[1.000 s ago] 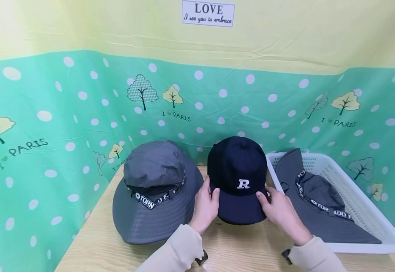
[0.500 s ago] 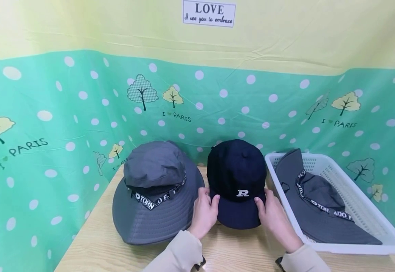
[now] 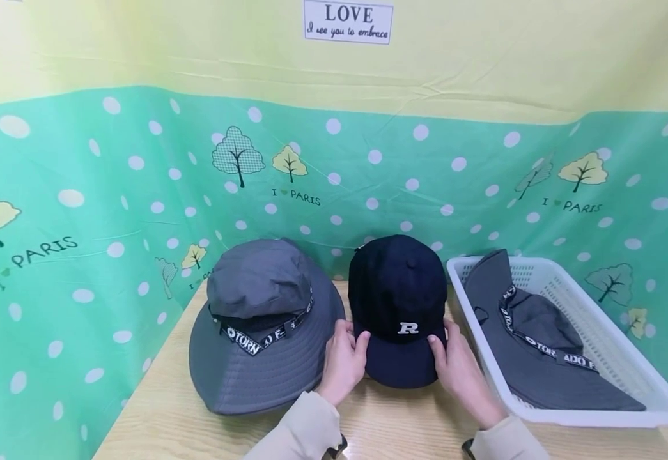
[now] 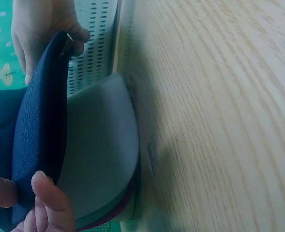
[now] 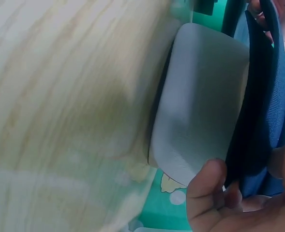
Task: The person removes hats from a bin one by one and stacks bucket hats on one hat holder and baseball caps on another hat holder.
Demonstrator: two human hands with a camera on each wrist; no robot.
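A dark navy baseball cap with a white R faces the person in the head view. My left hand pinches the left side of its brim, thumb on top and fingers below. On the right side of the brim, my right hand grips it the same way. Both wrist views show the navy brim raised above a pale grey, rounded brim-like piece. A thin maroon edge shows beneath that piece in the left wrist view. What lies inside the cap is hidden.
Left of the cap, a grey wide-brimmed hat sits on the wooden table. A white plastic basket at the right holds a similar grey hat, tilted. Behind hangs a green and yellow printed curtain.
The navy cap has come slightly down and toward the person, with both hands moving along on its brim. Over the last half second it has hardly moved.
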